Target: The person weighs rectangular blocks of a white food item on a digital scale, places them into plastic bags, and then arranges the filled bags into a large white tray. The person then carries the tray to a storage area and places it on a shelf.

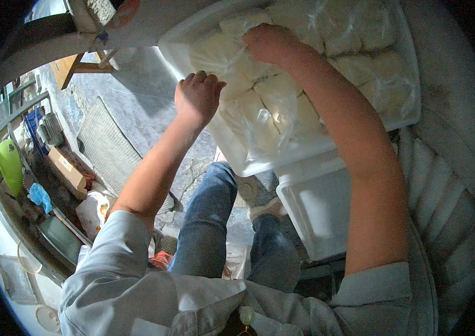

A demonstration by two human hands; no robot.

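Note:
A large white plastic tub (237,161) holds pale, block-shaped pieces in rows, covered by clear plastic film (277,105). Over its far left part, my right hand (269,44) has its fingers curled at the film, apparently pinching it; the fingertips are partly hidden. My left hand (198,94) is raised near the tub's left edge, fingers bent and thumb toward the film. Whether it grips a piece of film cannot be made out. Several pale blocks (250,113) show through the film between and below my hands.
Beneath the tub stands another white plastic bin (317,201). A ribbed mat (109,143) lies on the stone floor at left, near a wooden stool (66,69). A metal rack (31,168) at far left holds a cardboard box (67,168) and a green object (8,166).

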